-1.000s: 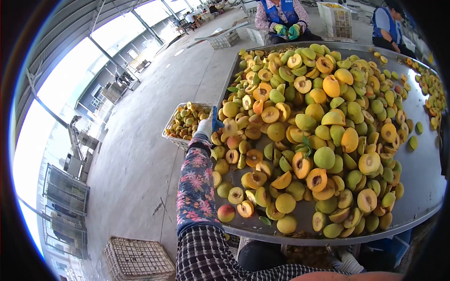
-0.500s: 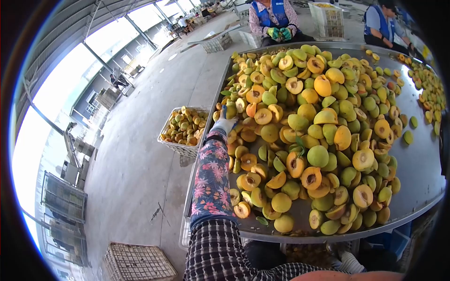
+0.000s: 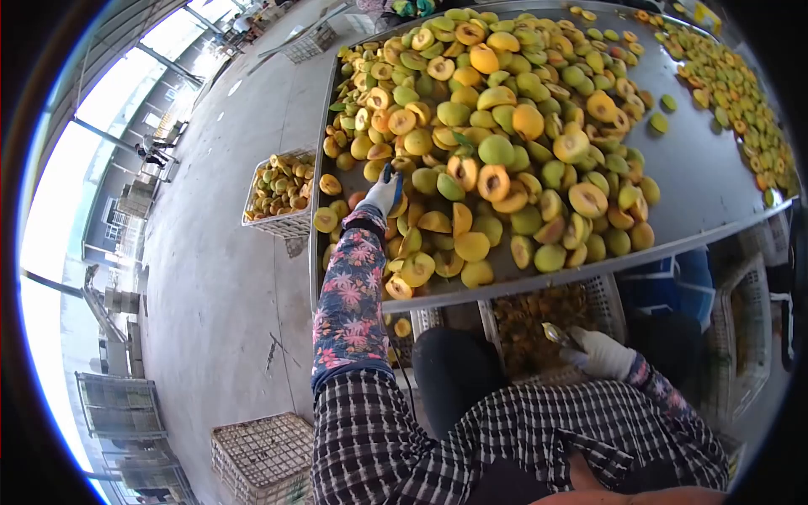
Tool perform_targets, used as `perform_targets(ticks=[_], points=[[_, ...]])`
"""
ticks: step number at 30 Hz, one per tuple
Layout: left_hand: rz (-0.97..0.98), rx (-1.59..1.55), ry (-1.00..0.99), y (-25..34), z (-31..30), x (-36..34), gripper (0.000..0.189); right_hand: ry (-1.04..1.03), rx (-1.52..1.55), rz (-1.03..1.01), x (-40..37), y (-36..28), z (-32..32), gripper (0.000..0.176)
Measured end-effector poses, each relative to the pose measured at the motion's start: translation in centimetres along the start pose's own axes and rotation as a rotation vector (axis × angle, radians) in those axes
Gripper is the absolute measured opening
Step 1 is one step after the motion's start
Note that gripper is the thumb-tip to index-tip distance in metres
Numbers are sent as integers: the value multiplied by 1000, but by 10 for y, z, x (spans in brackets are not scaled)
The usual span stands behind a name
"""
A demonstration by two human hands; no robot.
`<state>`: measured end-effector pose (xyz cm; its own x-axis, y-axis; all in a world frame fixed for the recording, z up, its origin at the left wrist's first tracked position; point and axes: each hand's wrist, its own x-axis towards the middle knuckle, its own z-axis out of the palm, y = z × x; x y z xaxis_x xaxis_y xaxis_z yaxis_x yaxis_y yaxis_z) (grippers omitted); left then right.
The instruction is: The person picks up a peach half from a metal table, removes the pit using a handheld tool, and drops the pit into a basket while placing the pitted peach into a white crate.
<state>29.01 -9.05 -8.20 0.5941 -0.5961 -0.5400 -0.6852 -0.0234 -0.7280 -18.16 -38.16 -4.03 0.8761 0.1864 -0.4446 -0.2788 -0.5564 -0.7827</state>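
My left hand (image 3: 385,194), in a white glove with dark blue fingertips, reaches into the near left part of a heap of halved yellow-green stone fruit (image 3: 497,151). Its fingers are stretched out among the halves, partly hidden by them. Many halves show orange flesh, some with a brown pit or hollow. Low in front of my body, my right hand (image 3: 604,355), also white-gloved, is closed around a small metal hand tool (image 3: 562,337) with a shiny yellowish tip. Below that tool stands a crate of brown pits and scraps (image 3: 539,324).
The heap lies on a metal table with a raised rim (image 3: 505,290). More fruit (image 3: 741,118) spreads along its right side. On the floor to the left stand a white crate of halves (image 3: 282,189) and an upturned crate (image 3: 263,454). A person's green gloves (image 3: 412,7) show at the far edge.
My view has tilted down, bringing my right hand and its tool into sight. My left hand has drawn back toward me along the table's left side, and fruit there has shifted.
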Motion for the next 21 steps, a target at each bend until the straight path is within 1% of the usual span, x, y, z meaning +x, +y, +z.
perform_targets(ticks=[1,2,3,4,5,7,9,10,11,13,15,18,19,21], points=[[8,25,17,8,-13,-9,52,1,-38,-32,1,2,3,36],[-115,-307,72,29,33,30,54,-4,-70,-60,2,6,9,36],[-216,-709,180,51,77,67,57,-9,-105,-91,2,9,15,37],[-286,-1050,324,71,116,100,59,5,-106,-78,3,9,16,38],[-366,-1229,229,60,64,62,63,21,-112,-65,2,7,17,38],[-587,-1565,64,33,-57,-26,71,50,-87,-33,-2,6,15,40],[-907,-1546,216,30,-141,-95,63,94,-16,-7,-6,8,12,41],[-907,-1539,390,38,-141,-99,67,104,11,-12,-8,17,13,41],[-867,-1365,599,52,-145,-101,64,116,55,2,-12,16,11,40],[-547,-1430,571,69,-186,-134,62,132,147,31,-23,11,9,39],[-458,-1288,326,90,-238,-178,64,213,37,-62,-26,16,7,39],[-461,-1339,-36,122,-254,-163,70,326,-133,-198,-23,30,10,40],[-472,-1357,-17,129,-253,-160,72,321,-100,-216,-29,33,12,40],[-501,-1399,30,135,-254,-156,77,310,-45,-258,-38,11,12,40]])
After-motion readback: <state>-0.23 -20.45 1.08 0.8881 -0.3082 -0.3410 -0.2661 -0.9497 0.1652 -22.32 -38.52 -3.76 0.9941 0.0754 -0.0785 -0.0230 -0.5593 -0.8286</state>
